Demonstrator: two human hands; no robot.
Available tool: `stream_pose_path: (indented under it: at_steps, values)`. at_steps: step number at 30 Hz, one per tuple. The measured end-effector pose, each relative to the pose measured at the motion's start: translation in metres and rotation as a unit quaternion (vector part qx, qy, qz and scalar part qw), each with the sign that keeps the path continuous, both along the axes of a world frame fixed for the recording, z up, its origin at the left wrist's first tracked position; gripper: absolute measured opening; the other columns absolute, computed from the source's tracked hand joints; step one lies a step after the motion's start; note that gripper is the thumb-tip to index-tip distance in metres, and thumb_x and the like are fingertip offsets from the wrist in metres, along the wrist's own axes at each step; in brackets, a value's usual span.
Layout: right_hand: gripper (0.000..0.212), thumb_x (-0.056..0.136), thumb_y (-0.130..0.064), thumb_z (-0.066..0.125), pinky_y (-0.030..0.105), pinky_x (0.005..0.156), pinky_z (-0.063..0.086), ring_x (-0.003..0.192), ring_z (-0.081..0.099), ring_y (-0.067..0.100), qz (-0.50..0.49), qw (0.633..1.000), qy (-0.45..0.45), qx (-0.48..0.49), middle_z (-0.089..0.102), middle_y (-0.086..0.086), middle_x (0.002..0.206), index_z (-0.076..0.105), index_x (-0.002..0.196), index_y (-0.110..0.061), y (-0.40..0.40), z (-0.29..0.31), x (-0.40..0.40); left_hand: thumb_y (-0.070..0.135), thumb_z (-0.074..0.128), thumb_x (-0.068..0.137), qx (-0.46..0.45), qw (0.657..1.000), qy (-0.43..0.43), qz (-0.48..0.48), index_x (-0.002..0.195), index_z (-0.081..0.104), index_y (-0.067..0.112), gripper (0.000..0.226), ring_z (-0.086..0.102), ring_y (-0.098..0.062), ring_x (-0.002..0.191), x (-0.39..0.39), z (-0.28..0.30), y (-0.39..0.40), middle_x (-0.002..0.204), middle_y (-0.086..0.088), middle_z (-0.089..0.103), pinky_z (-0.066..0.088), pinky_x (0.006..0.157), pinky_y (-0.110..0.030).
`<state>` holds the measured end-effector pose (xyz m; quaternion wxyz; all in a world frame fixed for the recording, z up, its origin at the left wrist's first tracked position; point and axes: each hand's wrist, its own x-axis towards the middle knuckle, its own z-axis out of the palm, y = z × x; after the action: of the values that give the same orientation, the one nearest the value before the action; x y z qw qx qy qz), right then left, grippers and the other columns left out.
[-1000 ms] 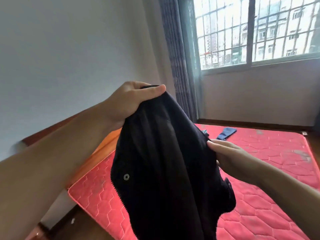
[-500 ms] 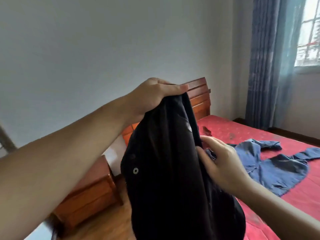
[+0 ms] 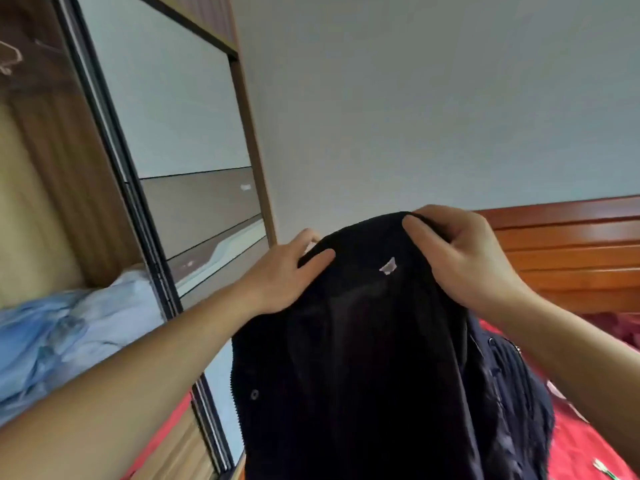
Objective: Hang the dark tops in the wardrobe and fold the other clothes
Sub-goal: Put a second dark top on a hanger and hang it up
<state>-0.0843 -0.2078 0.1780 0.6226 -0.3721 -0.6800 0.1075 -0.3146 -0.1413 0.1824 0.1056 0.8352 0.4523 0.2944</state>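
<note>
Dark top (image 3: 374, 358) hangs in the air before the wardrobe (image 3: 86, 202), above the red bed's (image 3: 588, 452) edge; left hand (image 3: 287, 271) and right hand (image 3: 460, 254) both pinch its upper edge.

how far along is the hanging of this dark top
Done: nothing visibly hung; pale blue fabric shows inside the open wardrobe. In hand: both hands, left and right, grip the top edge of the dark top, held up beside the wardrobe. Left: no hanger is visible in it, so hanging remains.
</note>
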Motion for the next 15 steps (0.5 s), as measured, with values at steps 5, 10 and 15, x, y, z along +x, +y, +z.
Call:
stream_pose_path:
  at_steps: [5, 10, 15]
  values:
    - [0.031, 0.094, -0.031, 0.051, 0.029, 0.059, 0.040, 0.061, 0.052, 0.010, 0.125, 0.988, -0.044, -0.075, 0.057, 0.002, 0.062, 0.064, 0.070, -0.016, 0.026, 0.025, -0.082, 0.058, 0.050, 0.089, 0.001, 0.964, -0.265, 0.001, 0.097, 0.067, 0.033, 0.031, 0.063, -0.002, 0.096, -0.035, -0.021, -0.024, 0.097, 0.013, 0.069, 0.048, 0.085, -0.025]
    - [0.038, 0.098, -0.022, 0.052, 0.020, 0.050, 0.044, 0.055, 0.057, 0.011, 0.288, 0.949, 0.027, -0.128, 0.061, -0.002, 0.059, 0.066, 0.063, -0.021, 0.040, 0.042, -0.153, 0.068, 0.050, 0.085, -0.141, 0.932, -0.332, -0.026, 0.093, 0.074, 0.039, 0.038, 0.070, -0.003, 0.088, -0.078, -0.047, -0.047, 0.091, 0.012, 0.075, 0.049, 0.070, -0.009]
    - [0.040, 0.099, -0.020, 0.051, 0.016, 0.047, 0.044, 0.051, 0.059, 0.011, 0.330, 0.932, -0.021, -0.147, 0.064, 0.000, 0.059, 0.068, 0.063, -0.019, 0.063, 0.060, -0.197, 0.057, 0.064, 0.080, -0.141, 0.916, -0.376, 0.023, 0.081, 0.075, 0.021, 0.038, 0.070, -0.010, 0.077, -0.164, -0.038, -0.044, 0.079, 0.005, 0.073, 0.050, 0.066, -0.016]
